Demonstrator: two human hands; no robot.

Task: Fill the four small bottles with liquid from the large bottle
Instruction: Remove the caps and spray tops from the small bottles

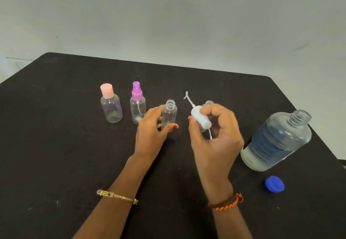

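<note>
An open small bottle (169,114) stands upright mid-tabletop (56,145), the left hand (152,134) curling its fingers around it. Just right of it, the right hand (213,135) pinches a white pump cap (200,119) in front of another open bottle (209,103). Left of it stand the purple-spray bottle (138,105) and the pink-capped bottle (110,105). Far right stand the uncapped large bottle (277,141) and a blue cap (274,184).

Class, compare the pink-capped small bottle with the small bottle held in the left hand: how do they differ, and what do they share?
The pink-capped bottle is closed with its flip cap, while the held bottle is uncapped, its threaded neck bare. The pink-capped bottle stands untouched at the far left of the row; the held bottle is gripped by the left hand. Both are small, clear, upright and look empty.
</note>
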